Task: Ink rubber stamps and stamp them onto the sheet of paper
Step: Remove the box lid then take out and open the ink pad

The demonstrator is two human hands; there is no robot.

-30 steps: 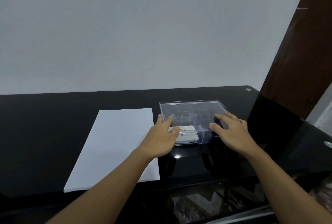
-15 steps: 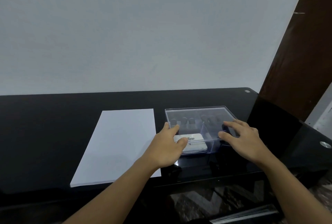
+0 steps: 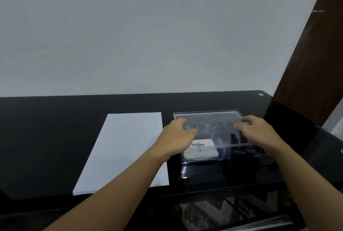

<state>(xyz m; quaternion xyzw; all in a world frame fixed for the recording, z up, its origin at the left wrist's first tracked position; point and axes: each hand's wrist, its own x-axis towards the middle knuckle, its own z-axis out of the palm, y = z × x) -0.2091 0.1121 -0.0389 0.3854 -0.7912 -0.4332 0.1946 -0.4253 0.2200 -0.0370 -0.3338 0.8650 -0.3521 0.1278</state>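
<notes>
Now, on the black worktop (image 3: 55, 128), the sheet of paper (image 3: 126, 147) lies blank and left of the clear box (image 3: 204, 159), so no stamping has begun. The box is closed under its lid (image 3: 209, 116). What has changed over the last second is the hold. Both hands have slid from the near part of the lid out to its side edges. This looks like the set-up for lifting it off, the step that has to come before any inking.

The left hand (image 3: 176, 138) has its fingers bent over the lid's left edge, with its wrist above the paper's right margin. The right hand (image 3: 259, 134) curls over the right edge in the same way. Neither holds anything but the lid.

Inside, the white ink pad (image 3: 203, 152) lies in the near left compartment, just under and right of the left hand. The dark stamps (image 3: 202, 125) stand in a row along the back, between the two hands and beneath the lid. More dark pieces sit below the right hand, too dim to make out.
</notes>
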